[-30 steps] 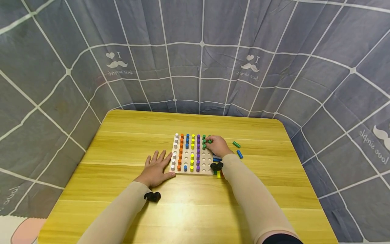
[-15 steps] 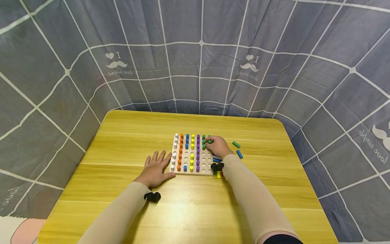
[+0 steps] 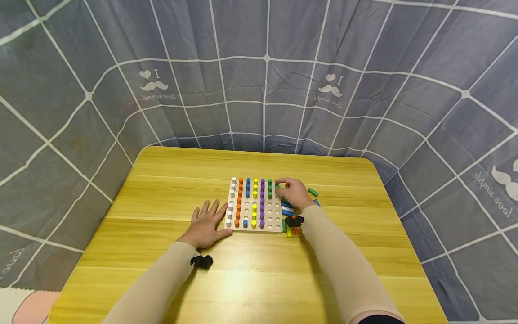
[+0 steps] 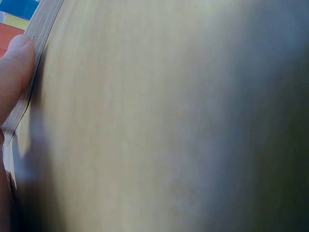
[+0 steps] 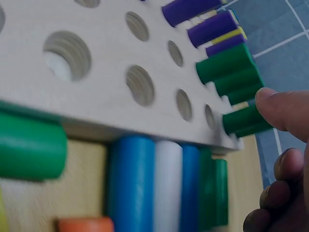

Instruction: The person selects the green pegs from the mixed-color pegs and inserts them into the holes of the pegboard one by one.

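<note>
1. Head view: the board [image 3: 274, 211] lies flat on the table [image 3: 162, 180], between the hands, its pegs upright in colour columns.
2. Left hand [image 3: 206, 228]: palm down on the table, fingers straight and spread, thumb touching the board's edge; it grips nothing.
3. Right hand [image 3: 295, 192]: thumb and index finger stand around green pegs [image 3: 270, 188] at the board's far right corner. Right wrist view shows the thumb at a peg's end but hides the index finger; whether the hand pinches cannot be told.
4. Done: orange pegs [image 3: 238, 201] and purple pegs [image 3: 262, 201] fill their columns.
5. Partly done: white pegs [image 3: 232, 194] and yellow pegs [image 3: 255, 194] each show one gap; blue pegs [image 3: 247, 194] leave a longer gap mid-column.
6. Left: bare holes [image 3: 270, 212] remain along most of the two rightmost columns. Filling appears well past half.
7. Stock: loose pegs [image 5: 135, 183] lie beside the board's right side, in several colours.
</note>
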A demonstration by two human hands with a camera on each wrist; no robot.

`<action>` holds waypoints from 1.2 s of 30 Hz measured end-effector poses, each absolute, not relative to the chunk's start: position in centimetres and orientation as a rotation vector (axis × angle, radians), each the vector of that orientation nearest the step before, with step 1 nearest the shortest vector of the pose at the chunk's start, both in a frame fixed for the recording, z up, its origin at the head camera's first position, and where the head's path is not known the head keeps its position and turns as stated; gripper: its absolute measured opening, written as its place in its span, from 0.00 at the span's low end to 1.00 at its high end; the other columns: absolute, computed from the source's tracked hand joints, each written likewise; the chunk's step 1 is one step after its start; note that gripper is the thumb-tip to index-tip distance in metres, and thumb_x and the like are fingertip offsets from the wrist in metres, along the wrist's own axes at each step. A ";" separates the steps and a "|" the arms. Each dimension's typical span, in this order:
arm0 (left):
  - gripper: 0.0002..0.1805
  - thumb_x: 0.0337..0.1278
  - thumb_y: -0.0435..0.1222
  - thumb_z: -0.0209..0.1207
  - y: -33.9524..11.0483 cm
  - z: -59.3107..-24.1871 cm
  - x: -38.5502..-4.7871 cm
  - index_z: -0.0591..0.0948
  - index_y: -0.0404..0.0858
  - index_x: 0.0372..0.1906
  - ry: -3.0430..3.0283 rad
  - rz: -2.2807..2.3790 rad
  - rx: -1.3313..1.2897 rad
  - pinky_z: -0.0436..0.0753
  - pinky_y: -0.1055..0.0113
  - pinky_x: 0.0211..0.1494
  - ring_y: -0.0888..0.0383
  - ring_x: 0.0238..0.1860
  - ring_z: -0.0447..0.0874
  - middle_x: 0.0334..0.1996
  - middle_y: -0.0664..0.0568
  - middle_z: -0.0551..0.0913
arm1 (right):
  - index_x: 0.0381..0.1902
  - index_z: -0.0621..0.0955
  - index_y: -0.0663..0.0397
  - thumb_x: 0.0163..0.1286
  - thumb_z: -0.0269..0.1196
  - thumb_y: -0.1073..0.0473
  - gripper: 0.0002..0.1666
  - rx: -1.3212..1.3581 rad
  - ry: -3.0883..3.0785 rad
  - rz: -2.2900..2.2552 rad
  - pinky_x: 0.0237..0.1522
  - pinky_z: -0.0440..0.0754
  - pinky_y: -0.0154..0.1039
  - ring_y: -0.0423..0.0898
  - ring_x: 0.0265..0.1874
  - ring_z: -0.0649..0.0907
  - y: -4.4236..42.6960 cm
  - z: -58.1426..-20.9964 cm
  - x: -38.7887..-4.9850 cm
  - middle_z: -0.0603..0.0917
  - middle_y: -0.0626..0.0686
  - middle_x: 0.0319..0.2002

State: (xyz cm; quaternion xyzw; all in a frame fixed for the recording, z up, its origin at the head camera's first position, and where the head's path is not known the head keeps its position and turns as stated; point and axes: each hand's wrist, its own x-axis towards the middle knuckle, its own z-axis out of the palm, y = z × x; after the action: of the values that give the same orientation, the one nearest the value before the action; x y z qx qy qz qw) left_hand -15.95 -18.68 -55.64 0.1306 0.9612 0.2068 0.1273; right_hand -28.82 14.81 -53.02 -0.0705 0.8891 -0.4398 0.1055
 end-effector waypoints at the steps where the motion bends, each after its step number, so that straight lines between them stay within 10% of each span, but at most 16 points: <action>1: 0.53 0.69 0.69 0.53 -18.7 -55.7 -16.0 0.48 0.52 0.88 2.799 0.596 0.380 0.34 0.28 0.81 0.31 0.85 0.31 0.87 0.40 0.43 | 0.65 0.85 0.46 0.74 0.69 0.53 0.22 -0.214 2.624 -1.300 0.21 0.65 0.39 0.45 0.14 0.65 15.0 -52.9 -28.9 0.69 0.49 0.19; 25: 0.52 0.70 0.69 0.53 -18.4 -55.3 -16.1 0.47 0.52 0.88 2.794 0.584 0.383 0.34 0.28 0.81 0.30 0.85 0.31 0.87 0.39 0.42 | 0.72 0.79 0.50 0.76 0.67 0.48 0.31 -0.201 2.769 -1.132 0.28 0.69 0.43 0.48 0.18 0.67 23.6 -51.6 -29.8 0.69 0.49 0.18; 36: 0.52 0.71 0.69 0.52 -18.4 -55.2 -16.0 0.47 0.51 0.88 2.802 0.584 0.393 0.35 0.28 0.81 0.30 0.85 0.32 0.87 0.38 0.43 | 0.73 0.78 0.52 0.77 0.65 0.46 0.32 -0.140 2.793 -0.996 0.41 0.78 0.48 0.56 0.41 0.80 26.8 -52.7 -29.0 0.84 0.64 0.56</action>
State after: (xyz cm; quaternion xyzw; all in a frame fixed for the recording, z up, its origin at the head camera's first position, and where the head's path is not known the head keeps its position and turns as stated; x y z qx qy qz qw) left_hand -15.97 -18.36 -55.18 0.1349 0.9621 0.2006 0.1259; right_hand -29.02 26.85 -52.72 -0.0470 0.9373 -0.3342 0.0865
